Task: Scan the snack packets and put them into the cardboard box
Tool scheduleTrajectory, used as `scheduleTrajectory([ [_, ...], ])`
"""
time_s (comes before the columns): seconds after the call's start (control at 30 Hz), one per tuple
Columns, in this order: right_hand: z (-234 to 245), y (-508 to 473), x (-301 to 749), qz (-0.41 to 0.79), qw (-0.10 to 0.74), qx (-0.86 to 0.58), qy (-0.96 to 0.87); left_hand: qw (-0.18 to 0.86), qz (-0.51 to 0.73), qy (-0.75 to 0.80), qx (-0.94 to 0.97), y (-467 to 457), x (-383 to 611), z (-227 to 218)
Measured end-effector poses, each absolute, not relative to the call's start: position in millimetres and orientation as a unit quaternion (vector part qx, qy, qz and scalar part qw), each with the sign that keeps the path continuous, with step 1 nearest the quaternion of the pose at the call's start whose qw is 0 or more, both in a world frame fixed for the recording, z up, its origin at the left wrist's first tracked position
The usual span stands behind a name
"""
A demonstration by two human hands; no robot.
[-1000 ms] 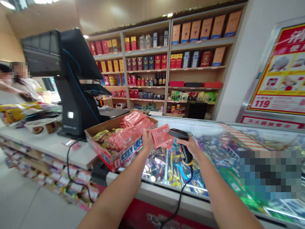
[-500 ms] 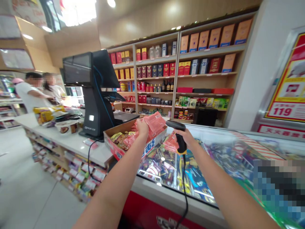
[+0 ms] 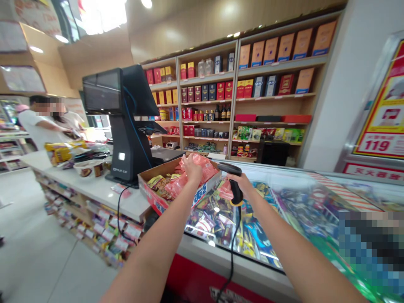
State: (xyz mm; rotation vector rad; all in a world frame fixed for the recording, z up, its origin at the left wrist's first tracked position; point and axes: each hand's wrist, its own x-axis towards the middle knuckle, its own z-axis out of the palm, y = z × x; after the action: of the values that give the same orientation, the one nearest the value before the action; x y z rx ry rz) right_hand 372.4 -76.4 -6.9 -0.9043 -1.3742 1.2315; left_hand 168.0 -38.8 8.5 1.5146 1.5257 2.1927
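My left hand [image 3: 191,167] reaches into a cardboard box [image 3: 176,198] on the counter's end and closes on a pink snack packet [image 3: 205,168] on the pile inside. My right hand [image 3: 242,185] grips a black barcode scanner [image 3: 232,176] by its handle, head pointing left, with another pink packet [image 3: 224,189] pinched beneath it. The scanner's cable [image 3: 231,256] hangs down over the freezer edge. The box also holds yellow and brown snack packs.
A black till terminal [image 3: 126,122] stands on the white counter [image 3: 91,187] left of the box. A glass-topped freezer [image 3: 284,219] full of ice creams lies under my arms. Shelves of boxed goods [image 3: 240,92] line the back wall. Two people stand at far left [image 3: 47,122].
My left hand has lowered its pink packet from mid-air onto the pile in the box. The right hand with the scanner shifted slightly left and down. The view swung left over the second.
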Motion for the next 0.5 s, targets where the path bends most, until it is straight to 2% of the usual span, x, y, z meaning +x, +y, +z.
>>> scheduleTrajectory([
  [0.1,-14.0,-78.2,392.1,0.517,0.531,-0.378,-0.555,-0.029,0.694,0.463,0.551,-54.5,193.8,9.5],
  [0.23,-23.0,-83.3,421.9,0.520,0.528,-0.397,-0.541,0.037,0.615,0.428,0.662,-52.5,235.8,-22.0],
  [0.37,-35.2,-86.8,448.2,0.520,0.548,-0.404,-0.516,0.119,0.553,0.542,0.622,-39.0,263.6,-69.4],
  [0.5,-48.1,-87.1,463.3,0.522,0.563,-0.406,-0.496,0.131,0.520,0.624,0.568,-26.9,261.9,-98.2],
])
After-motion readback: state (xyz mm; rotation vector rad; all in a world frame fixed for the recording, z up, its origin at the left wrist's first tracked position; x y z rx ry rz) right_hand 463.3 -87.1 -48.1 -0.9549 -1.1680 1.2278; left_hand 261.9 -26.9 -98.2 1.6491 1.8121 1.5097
